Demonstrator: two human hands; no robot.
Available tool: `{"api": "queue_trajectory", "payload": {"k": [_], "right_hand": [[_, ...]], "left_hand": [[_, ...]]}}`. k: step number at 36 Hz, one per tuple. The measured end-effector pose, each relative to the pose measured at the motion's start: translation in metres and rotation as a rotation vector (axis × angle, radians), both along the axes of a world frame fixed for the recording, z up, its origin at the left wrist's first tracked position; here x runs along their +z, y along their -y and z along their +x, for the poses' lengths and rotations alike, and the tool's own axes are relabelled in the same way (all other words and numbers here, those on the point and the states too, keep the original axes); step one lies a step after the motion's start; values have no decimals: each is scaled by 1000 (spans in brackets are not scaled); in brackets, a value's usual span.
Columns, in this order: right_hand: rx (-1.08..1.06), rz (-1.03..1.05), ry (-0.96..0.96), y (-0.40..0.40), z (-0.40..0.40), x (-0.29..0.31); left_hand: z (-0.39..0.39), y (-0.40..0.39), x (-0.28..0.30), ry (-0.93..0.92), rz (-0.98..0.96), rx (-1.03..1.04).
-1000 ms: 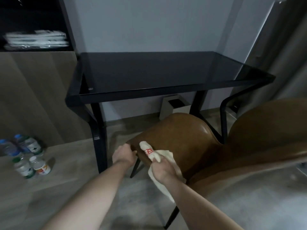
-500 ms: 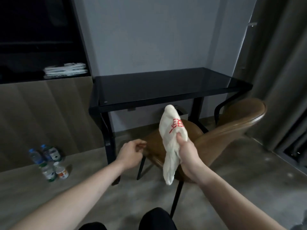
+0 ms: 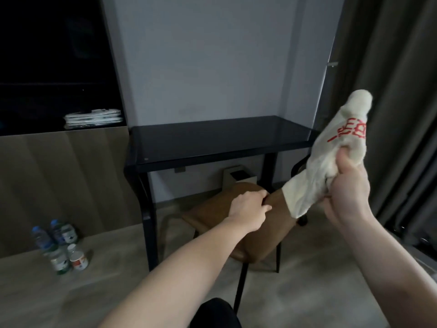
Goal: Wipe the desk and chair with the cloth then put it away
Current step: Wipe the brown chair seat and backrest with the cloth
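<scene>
A black glass-topped desk [image 3: 212,140] stands against the grey wall. In front of it is a brown leather chair [image 3: 257,237] on thin black legs. My left hand [image 3: 248,209] grips the top edge of the chair's back. My right hand [image 3: 345,192] is raised at the right, shut on a cream cloth [image 3: 331,157] with red lettering. The cloth sticks up above my fist and hangs below it, off the chair and in the air.
Several water bottles and a small can [image 3: 59,247] stand on the floor at the left. A wooden cabinet [image 3: 59,181] carries folded white items [image 3: 93,118]. A small white bin [image 3: 238,177] sits under the desk. Dark curtains [image 3: 390,91] hang at the right.
My right hand lifted the cloth off the chair seat and carried it up and to the right. The view pulled back and rose. My left hand shifted from the seat's front edge to the chair's back.
</scene>
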State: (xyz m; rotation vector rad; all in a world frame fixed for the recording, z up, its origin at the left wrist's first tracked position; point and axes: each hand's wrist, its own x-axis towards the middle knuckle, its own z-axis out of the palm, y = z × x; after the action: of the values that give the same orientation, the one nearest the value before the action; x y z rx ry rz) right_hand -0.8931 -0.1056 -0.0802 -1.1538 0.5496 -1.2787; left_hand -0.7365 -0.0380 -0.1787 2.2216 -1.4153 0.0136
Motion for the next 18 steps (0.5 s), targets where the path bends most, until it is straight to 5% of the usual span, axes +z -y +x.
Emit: {"api": "queue_trajectory", "payload": {"k": [7, 18], "right_hand": [[-236, -332, -294, -4, -8, 8], [-183, -603, -778, 0, 31, -90]], "left_hand": [[3, -9, 5, 104, 5, -11], [37, -32, 17, 129, 74, 20]]}}
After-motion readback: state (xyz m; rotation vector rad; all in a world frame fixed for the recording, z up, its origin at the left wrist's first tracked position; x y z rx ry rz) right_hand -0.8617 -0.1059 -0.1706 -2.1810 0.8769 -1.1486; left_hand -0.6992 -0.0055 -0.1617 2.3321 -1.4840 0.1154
